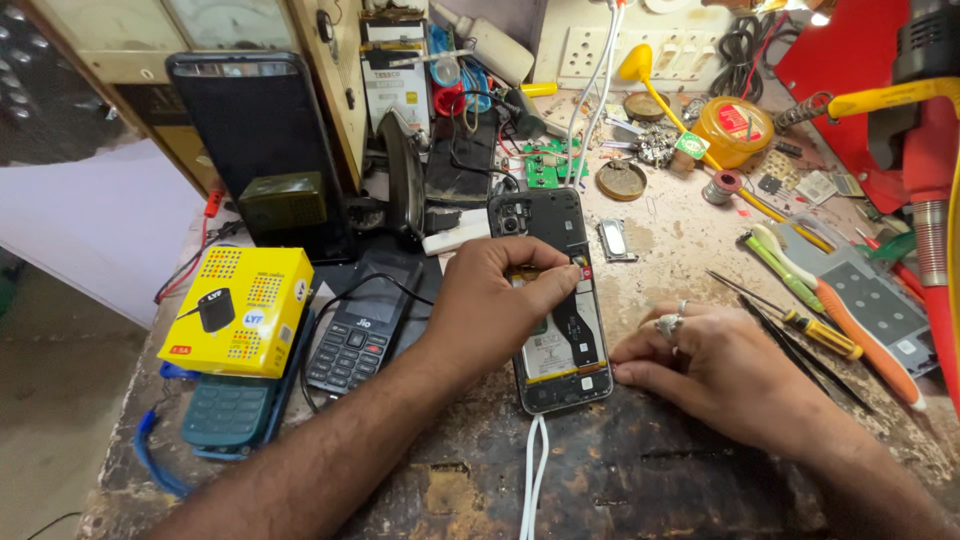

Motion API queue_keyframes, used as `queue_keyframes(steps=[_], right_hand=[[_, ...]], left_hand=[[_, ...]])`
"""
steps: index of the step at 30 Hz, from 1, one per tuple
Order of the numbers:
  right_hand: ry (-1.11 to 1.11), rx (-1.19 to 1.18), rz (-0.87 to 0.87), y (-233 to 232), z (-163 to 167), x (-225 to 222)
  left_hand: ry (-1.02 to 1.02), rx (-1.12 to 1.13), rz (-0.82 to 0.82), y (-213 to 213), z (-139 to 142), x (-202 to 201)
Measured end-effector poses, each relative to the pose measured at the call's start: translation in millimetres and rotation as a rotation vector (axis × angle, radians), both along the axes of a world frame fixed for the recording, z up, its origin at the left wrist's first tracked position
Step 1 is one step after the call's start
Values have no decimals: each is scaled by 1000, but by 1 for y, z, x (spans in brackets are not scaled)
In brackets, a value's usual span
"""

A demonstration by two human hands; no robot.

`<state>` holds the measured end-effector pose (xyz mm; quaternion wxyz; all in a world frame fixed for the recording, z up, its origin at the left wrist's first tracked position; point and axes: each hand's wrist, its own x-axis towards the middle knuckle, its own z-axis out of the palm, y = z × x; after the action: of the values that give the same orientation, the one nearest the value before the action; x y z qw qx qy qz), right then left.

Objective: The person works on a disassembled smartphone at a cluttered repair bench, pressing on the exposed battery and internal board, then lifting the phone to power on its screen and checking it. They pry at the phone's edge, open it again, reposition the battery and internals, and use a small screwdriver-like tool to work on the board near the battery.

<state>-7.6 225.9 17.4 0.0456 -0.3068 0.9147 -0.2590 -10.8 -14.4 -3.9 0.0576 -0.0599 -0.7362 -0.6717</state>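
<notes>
Opened smartphone (553, 300), back cover off, lies face down at the middle of the worn workbench (620, 470), a white cable (535, 480) plugged into its near end. Left hand (490, 305) rests over its left half, fingertips pinching a small part inside. Right hand (715, 365) lies flat just right, fingertips touching the phone's near right edge, grasping nothing.

Bare forearms, no sleeves; right hand (735, 375) wears two silver rings (668, 324).

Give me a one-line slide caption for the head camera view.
Left hand pinches inside an opened smartphone while the right hand steadies its edge on a cluttered repair bench.
</notes>
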Motion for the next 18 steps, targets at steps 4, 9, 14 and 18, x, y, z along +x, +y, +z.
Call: queue_keyframes(steps=[4, 9, 14, 18], right_hand=[[-328, 102, -289, -1, 4, 0], [-516, -952, -201, -1, 4, -17], [-567, -924, -242, -17, -4, -28], [-564, -898, -258, -27, -2, -28]], left_hand=[[-18, 106, -42, 1, 0, -1], [-44, 177, -69, 2, -1, -4], [36, 42, -11, 2, 1, -2], [126, -48, 24, 0, 5, 2]])
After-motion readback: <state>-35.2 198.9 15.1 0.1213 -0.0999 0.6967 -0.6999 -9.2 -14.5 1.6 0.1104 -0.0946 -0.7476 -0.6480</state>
